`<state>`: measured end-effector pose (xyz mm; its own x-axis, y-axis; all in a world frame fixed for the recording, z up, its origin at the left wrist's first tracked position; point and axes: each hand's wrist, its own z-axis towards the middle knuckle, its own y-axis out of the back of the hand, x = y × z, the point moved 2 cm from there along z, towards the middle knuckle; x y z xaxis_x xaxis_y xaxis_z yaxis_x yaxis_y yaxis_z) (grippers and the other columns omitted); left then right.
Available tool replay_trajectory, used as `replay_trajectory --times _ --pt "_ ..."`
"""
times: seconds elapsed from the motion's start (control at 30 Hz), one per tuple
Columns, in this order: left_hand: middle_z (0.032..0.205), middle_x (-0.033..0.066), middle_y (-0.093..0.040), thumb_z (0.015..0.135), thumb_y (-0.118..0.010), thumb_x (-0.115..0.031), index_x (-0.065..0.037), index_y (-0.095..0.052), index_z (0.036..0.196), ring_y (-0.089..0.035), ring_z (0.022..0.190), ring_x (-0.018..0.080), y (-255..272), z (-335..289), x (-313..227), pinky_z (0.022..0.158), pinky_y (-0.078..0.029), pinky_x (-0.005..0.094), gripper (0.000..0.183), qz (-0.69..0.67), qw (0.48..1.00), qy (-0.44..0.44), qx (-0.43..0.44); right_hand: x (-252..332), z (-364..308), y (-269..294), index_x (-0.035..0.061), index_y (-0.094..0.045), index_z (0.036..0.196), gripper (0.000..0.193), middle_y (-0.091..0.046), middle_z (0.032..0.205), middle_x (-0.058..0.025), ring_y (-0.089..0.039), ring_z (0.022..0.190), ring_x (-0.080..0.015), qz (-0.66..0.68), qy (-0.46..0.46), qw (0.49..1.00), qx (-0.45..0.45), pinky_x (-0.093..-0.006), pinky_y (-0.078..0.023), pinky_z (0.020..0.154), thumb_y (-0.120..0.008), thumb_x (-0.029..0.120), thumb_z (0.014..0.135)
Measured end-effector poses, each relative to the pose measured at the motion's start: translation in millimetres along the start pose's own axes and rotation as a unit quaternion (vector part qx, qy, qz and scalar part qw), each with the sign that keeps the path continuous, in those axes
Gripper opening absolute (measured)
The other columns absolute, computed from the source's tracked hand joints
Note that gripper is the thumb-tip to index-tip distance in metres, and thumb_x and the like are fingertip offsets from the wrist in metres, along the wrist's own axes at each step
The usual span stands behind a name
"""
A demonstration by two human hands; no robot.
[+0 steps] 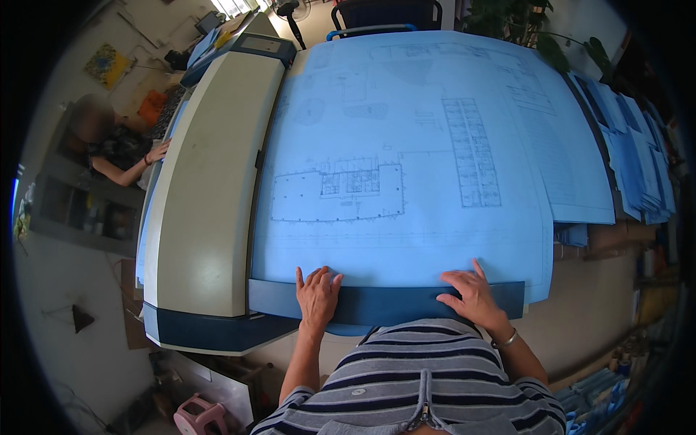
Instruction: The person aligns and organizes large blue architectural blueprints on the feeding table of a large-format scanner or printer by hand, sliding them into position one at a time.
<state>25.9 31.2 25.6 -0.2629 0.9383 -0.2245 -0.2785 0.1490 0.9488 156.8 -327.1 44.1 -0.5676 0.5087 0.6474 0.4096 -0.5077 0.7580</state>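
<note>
A large blue sheet with building plans [428,246] lies spread before me, its left edge against a wide beige and dark blue machine [203,167], like a large-format printer or copier. Across the sheet's near edge runs a dark blue bar [388,306]. My left hand [317,293] rests over this bar near the machine, fingers forward on the sheet and apart. Farther right, my right hand [473,291] lies over the bar too, its thumb and fingers spread. Neither hand grips anything that I can see. A bracelet circles my right wrist.
Another person [119,156] is beyond the machine on the left, a hand at its far side. Stacks of folded blue sheets [631,152] stand on the right. A chair [384,16] and a plant [507,22] are at the back; a pink stool [201,415] sits lower left.
</note>
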Motion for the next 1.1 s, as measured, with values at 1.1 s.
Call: replay_trajectory --times 1.1 --pt "0.126 0.0119 -0.071 0.1 -0.067 -0.039 -0.004 -0.069 0.104 -0.065 0.12 0.0323 -4.5 -7.3 -8.7 0.119 -0.029 0.0677 0.035 0.02 0.999 -0.035 -0.006 -16.5 -7.7 5.4 0.0056 -0.069 0.121 0.041 -0.072 0.125 -0.0115 -0.06 0.131 -0.035 -0.062 0.002 0.986 -0.152 -0.062 -0.03 0.122 -0.083 0.026 0.088"
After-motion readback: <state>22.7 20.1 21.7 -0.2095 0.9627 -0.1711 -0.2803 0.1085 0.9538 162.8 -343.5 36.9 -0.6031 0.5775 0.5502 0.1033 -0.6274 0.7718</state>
